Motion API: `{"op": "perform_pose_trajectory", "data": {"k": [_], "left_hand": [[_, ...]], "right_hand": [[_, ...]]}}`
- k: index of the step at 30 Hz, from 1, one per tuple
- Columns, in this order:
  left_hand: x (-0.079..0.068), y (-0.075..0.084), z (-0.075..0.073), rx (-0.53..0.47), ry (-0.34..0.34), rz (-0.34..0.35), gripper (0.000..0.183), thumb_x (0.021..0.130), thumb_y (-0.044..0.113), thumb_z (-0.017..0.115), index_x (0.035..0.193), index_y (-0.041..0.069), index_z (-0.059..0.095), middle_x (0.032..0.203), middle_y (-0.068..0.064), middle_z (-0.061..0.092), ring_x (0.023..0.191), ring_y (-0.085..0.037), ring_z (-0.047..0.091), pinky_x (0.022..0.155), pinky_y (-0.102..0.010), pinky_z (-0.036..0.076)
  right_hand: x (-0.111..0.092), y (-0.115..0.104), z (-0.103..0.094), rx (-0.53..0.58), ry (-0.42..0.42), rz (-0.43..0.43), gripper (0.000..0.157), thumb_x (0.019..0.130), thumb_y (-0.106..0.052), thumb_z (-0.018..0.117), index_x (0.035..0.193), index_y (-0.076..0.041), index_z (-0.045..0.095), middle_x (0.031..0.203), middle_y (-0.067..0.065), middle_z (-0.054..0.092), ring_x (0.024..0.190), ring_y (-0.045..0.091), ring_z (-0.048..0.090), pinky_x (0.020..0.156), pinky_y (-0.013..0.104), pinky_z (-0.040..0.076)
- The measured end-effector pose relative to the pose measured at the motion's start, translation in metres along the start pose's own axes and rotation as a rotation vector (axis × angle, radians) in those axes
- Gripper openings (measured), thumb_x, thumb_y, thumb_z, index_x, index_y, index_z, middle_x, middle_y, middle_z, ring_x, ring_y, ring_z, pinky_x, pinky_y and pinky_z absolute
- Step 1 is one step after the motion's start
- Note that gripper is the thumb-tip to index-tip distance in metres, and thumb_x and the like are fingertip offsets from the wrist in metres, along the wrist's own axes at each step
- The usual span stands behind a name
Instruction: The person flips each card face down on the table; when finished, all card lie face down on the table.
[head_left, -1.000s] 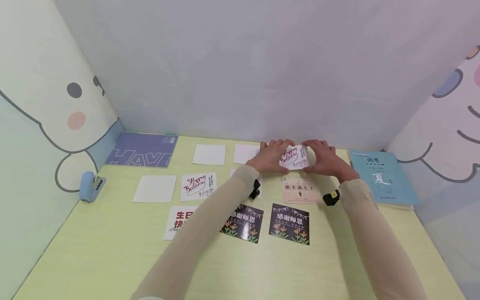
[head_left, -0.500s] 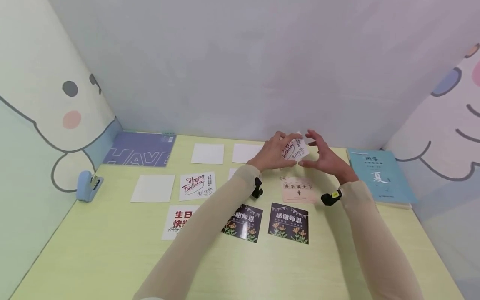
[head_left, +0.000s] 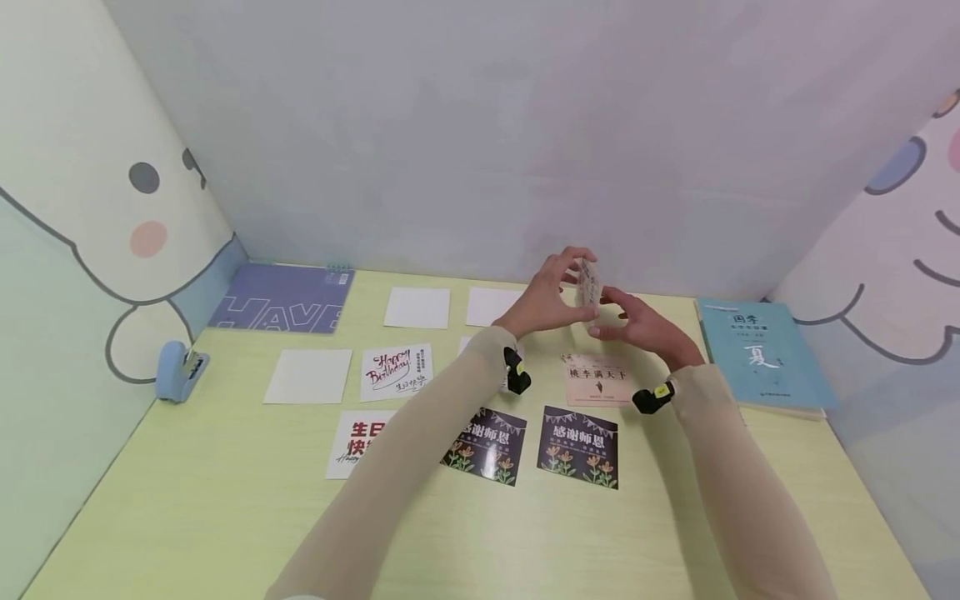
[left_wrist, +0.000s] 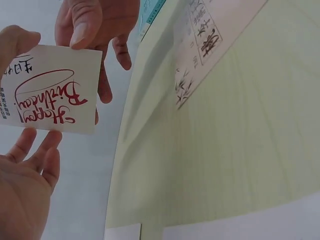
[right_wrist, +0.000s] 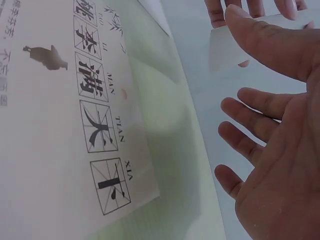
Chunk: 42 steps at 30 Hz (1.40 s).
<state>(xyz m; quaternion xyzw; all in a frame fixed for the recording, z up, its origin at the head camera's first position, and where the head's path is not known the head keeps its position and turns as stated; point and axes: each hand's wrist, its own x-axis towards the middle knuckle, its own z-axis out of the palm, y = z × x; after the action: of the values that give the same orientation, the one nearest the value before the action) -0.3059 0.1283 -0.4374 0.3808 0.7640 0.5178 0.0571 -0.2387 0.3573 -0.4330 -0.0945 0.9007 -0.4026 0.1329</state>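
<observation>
**Birthday card on edge between two hands!**

Here's the birthday card [head_left: 589, 287], raised, nearly upright, pinched by the left hand's [head_left: 546, 302] thumb and fingers. Right hand [head_left: 637, 323] alongside, fingers spread, thumb at the card's edge; firm contact, can't tell. Step looks like reorienting it two-handed; next seems to call for a light edge grip. Pink card [head_left: 597, 382] below the right hand, blue book [head_left: 761, 350] to its right.

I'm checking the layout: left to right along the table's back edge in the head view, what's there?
Purple notebook, blank white card, second white card, left hand, held card, right hand, teal book.
</observation>
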Motion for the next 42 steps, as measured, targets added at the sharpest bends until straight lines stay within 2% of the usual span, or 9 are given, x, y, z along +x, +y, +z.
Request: {"op": "perform_pose_trajectory", "data": {"k": [6,10,16,21,26,30,33,36,42], "left_hand": [[0.001,-0.001,-0.004,-0.134,0.012,0.04,0.078,0.087,0.021,0.089,0.148,0.025,0.04,0.145,-0.011,0.049,0.133,-0.029,0.064,0.114,-0.06,0.05],[0.001,-0.004,-0.009,-0.146,0.004,0.038,0.07,0.087,0.019,0.089,0.14,0.019,0.043,0.143,-0.014,0.049,0.135,-0.03,0.063,0.118,-0.055,0.05],[-0.002,-0.01,-0.019,-0.057,0.008,-0.007,0.05,0.087,0.022,0.089,0.115,0.011,0.05,0.128,-0.014,0.049,0.134,-0.039,0.054,0.119,-0.052,0.047],[-0.006,-0.016,-0.023,0.097,-0.044,-0.078,0.052,0.083,0.038,0.092,0.108,0.019,0.051,0.136,-0.003,0.048,0.136,-0.027,0.053,0.118,-0.044,0.047],[-0.006,-0.023,-0.021,0.262,-0.107,-0.105,0.058,0.082,0.039,0.092,0.123,0.02,0.056,0.149,-0.004,0.051,0.14,-0.024,0.051,0.12,-0.046,0.045],[-0.007,-0.028,-0.019,0.451,-0.195,-0.153,0.073,0.084,0.043,0.09,0.145,0.023,0.054,0.158,-0.003,0.054,0.15,-0.027,0.046,0.129,-0.049,0.034],[-0.01,-0.028,-0.017,0.544,-0.253,-0.206,0.082,0.087,0.048,0.087,0.155,0.026,0.047,0.162,0.0,0.054,0.155,-0.028,0.042,0.131,-0.051,0.027],[-0.012,-0.026,-0.016,0.568,-0.273,-0.24,0.086,0.089,0.05,0.085,0.16,0.028,0.042,0.164,0.001,0.052,0.158,-0.029,0.039,0.131,-0.052,0.024],[-0.013,-0.021,-0.018,0.565,-0.292,-0.25,0.087,0.091,0.05,0.083,0.162,0.029,0.039,0.169,0.0,0.046,0.16,-0.029,0.034,0.132,-0.054,0.02]], "right_hand": [[0.002,-0.002,0.0,0.08,-0.006,-0.053,0.077,0.1,-0.029,0.069,0.168,-0.016,0.036,0.177,0.012,0.031,0.166,0.041,0.022,0.128,0.073,0.021],[0.001,-0.002,-0.002,0.091,-0.003,-0.054,0.073,0.1,-0.025,0.069,0.166,-0.013,0.04,0.175,0.014,0.036,0.164,0.042,0.025,0.128,0.072,0.022],[-0.002,-0.001,-0.009,0.018,0.038,-0.049,0.061,0.099,-0.016,0.072,0.157,-0.013,0.051,0.167,0.017,0.044,0.155,0.044,0.033,0.122,0.071,0.024],[0.001,0.004,-0.013,-0.08,0.045,-0.046,0.065,0.096,-0.016,0.076,0.154,-0.009,0.05,0.165,0.024,0.04,0.151,0.049,0.031,0.119,0.073,0.026],[0.007,0.01,-0.012,-0.238,0.065,-0.022,0.071,0.092,-0.018,0.08,0.154,-0.008,0.047,0.161,0.027,0.042,0.144,0.051,0.033,0.111,0.073,0.031],[0.012,0.015,-0.01,-0.337,0.059,0.025,0.078,0.09,-0.022,0.082,0.156,-0.007,0.045,0.162,0.027,0.043,0.14,0.05,0.034,0.11,0.071,0.026],[0.014,0.018,-0.008,-0.368,0.034,0.069,0.082,0.091,-0.026,0.082,0.158,-0.006,0.041,0.163,0.028,0.042,0.138,0.05,0.034,0.112,0.072,0.025],[0.013,0.018,-0.007,-0.387,0.018,0.101,0.084,0.092,-0.028,0.081,0.161,-0.007,0.038,0.164,0.028,0.041,0.138,0.05,0.035,0.113,0.074,0.026],[0.012,0.015,-0.007,-0.423,0.014,0.114,0.086,0.093,-0.027,0.081,0.163,-0.008,0.034,0.168,0.028,0.036,0.142,0.052,0.034,0.114,0.074,0.025]]}}
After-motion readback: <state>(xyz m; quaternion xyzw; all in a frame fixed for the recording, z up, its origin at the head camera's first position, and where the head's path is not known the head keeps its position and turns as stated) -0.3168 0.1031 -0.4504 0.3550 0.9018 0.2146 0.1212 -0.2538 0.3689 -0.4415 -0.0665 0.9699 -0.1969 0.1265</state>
